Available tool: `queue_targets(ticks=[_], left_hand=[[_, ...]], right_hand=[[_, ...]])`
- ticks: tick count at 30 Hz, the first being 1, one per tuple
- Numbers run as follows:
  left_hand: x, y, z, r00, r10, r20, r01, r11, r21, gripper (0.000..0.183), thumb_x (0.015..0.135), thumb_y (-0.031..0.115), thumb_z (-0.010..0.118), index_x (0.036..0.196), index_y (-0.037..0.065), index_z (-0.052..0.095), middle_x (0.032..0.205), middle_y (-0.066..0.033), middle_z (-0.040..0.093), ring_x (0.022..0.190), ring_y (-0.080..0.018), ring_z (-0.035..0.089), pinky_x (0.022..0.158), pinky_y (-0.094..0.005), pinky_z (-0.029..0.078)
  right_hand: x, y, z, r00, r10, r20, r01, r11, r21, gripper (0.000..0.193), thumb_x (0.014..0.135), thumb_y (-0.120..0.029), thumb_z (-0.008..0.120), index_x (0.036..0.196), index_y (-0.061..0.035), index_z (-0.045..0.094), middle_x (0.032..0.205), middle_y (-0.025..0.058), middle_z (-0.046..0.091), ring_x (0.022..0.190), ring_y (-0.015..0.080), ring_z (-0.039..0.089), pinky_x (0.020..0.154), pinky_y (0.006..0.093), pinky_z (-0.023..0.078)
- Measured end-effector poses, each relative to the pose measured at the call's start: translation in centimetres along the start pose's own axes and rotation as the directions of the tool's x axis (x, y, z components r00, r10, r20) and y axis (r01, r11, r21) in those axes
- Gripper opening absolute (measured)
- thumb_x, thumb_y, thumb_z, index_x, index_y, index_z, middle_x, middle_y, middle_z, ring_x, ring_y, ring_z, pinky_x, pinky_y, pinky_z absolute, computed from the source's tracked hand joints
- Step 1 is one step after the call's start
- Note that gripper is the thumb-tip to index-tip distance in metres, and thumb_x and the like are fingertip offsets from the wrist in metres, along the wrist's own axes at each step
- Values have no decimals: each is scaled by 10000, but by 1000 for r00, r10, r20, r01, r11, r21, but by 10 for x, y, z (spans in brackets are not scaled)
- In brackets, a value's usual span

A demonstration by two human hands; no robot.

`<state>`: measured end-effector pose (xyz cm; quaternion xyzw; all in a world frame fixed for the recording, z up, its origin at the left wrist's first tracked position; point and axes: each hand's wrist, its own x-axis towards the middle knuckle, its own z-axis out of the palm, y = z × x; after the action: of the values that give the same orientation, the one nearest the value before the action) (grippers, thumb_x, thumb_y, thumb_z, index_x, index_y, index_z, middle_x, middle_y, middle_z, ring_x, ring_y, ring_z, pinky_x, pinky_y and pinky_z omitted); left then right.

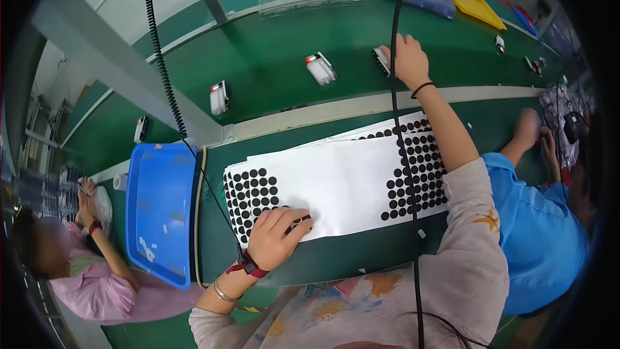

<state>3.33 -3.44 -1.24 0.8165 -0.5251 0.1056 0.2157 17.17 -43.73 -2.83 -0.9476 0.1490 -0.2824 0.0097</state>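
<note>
My left hand (276, 238) rests flat on the near left part of a white sheet (336, 178) covered with rows of round black dots at both ends, fingers spread over the dots. My right hand (408, 59) reaches far out onto the green conveyor belt (271, 71) and closes around a small white and black device (381, 59). Two more such devices, one (321, 68) in the middle and one (219, 97) further left, lie on the belt. More sheets are stacked under the top one.
A blue plastic tray (161, 210) sits left of the sheets. A black coiled cable (161, 71) and a straight black cable (395, 90) hang down. A person in pink works at the left, one in blue at the right. A yellow tray (475, 5) lies far back.
</note>
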Motion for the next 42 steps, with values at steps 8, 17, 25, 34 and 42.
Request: queue_targets(ticks=[8,17,25,34,42], left_hand=[[31,-4,1,985,-98,143,131,962,-240,155,713,60,625,859,72,572,800,-49,542,718,-238,505,618,-318,404],[2,1,6,997,21,-72,-11,990,144,323,651,85,636,974,109,637,873,-6,572,769,-165,523,627,-279,407],[2,-1,10,997,-66,-30,65,998,-18,262,644,36,600,899,100,611,886,-19,566,828,-197,545,690,-319,408],[9,-6,-29,906,-375,196,418,723,-550,82,758,22,590,810,45,531,933,-90,575,832,-245,557,710,-311,442],[73,-35,-61,936,-327,-128,186,769,-612,123,739,-3,596,831,14,516,1008,-149,575,917,-241,562,816,-317,424]], right_hand=[[-25,30,-8,859,122,498,-446,657,608,364,795,-308,637,1006,-53,483,657,74,611,561,151,583,517,272,453],[-39,-4,-1,971,-172,166,100,924,370,290,791,-245,627,1012,-107,499,734,116,610,651,291,610,567,358,468],[-28,-29,7,968,-239,71,235,970,54,243,790,-228,608,987,-107,533,781,95,595,716,274,593,594,359,476],[-62,-116,-51,956,-241,167,-188,-68,980,232,839,-223,609,996,-52,611,929,36,588,890,135,561,796,270,446],[-129,-155,-79,617,-654,438,-787,-507,351,259,902,-232,516,1075,-48,571,1078,-2,552,908,89,469,852,255,400]])
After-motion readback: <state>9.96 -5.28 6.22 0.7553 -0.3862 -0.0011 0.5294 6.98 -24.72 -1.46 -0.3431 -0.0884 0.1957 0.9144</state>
